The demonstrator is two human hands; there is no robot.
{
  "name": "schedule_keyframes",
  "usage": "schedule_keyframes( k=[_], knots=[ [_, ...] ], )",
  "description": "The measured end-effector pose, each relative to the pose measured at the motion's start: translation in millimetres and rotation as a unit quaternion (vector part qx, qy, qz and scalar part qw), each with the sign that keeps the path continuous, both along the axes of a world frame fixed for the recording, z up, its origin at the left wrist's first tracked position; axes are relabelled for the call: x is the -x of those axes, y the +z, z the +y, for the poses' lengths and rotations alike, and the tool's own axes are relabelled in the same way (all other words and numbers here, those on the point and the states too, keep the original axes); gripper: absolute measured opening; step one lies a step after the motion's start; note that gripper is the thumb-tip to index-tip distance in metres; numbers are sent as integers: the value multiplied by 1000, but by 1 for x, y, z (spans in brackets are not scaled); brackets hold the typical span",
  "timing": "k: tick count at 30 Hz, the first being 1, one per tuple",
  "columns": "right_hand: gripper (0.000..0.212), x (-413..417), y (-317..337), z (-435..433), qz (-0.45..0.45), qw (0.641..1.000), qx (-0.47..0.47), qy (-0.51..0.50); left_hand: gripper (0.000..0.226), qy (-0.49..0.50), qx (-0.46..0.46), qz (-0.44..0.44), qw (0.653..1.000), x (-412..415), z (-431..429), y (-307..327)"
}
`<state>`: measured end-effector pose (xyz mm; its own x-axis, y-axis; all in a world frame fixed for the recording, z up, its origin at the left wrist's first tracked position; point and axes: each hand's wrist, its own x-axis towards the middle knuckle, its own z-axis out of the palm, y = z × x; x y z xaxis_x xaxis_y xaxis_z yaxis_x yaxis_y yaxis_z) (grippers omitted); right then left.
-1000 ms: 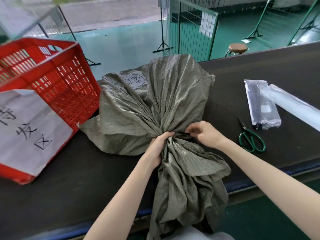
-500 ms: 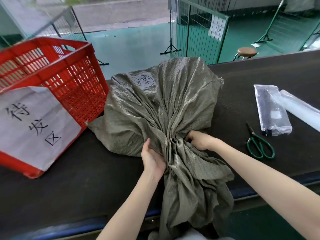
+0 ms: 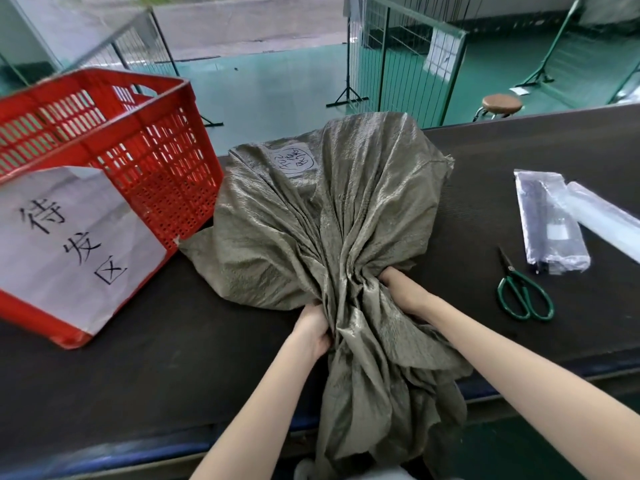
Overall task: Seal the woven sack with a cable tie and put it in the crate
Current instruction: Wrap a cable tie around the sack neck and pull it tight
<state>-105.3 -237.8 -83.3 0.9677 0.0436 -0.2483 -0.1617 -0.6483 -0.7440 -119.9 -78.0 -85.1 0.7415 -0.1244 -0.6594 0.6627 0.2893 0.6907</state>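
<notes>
Sack [image 3: 332, 209] lies on the dark surface [image 3: 173, 358] beside the red crate [image 3: 138, 140] — left hand [image 3: 313, 329] and right hand [image 3: 403, 289] both clench its gathered neck; no cable tie shows around it, so sealing seems unfinished — crating remains

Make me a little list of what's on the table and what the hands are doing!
table: dark work surface
sack: grey-green woven sack, lying in the middle, neck bunched, loose end hanging over the near edge
left hand: left hand gripping the bunched neck
right hand: right hand gripping the neck from the other side
cable tie: none visible on the neck
crate: red slotted plastic crate, left of the sack, white paper sign on its front
scissors: green-handled scissors, right of the sack
packets: clear plastic packets, beyond the scissors
</notes>
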Motion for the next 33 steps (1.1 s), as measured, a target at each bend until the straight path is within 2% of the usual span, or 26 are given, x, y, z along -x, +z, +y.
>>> schedule_keyframes(
  k=[2,4,8,10,12,14,19,25,27,29,31,33],
  knots=[
    [51,1,-7,-2,-26,1000,0,3,16,-4,-62,-52,997,2,1,3],
    [56,1,-17,-5,-42,999,1,11,10,-16,-133,-96,986,2,4,-3],
    [34,4,-3,-1,-47,999,13,-11,19,-51,-307,-163,936,3,18,-18],
    [18,3,2,-9,-35,999,26,-10,16,-41,-333,-181,924,1,29,-19],
    [10,3,9,-21,-12,999,37,-11,15,-5,-285,-180,942,-1,42,-15],
    [14,4,18,-36,1,999,44,3,10,50,-244,-180,952,-3,59,-11],
    [11,3,34,-67,8,998,59,1,5,161,-197,-217,942,-9,91,3],
    [7,0,39,-83,-24,996,77,-35,12,235,-121,-238,935,-13,100,19],
    [6,2,40,-80,-33,995,30,-87,11,245,-97,-233,936,-14,100,23],
    [9,2,43,-74,-27,980,-80,-180,11,244,-61,-233,939,-16,97,31],
    [17,0,46,-64,1,937,-214,-276,14,225,-15,-247,942,-18,89,42],
    [22,-4,52,-52,6,890,-309,-335,16,190,-4,-279,941,-21,78,55]
  ],
)
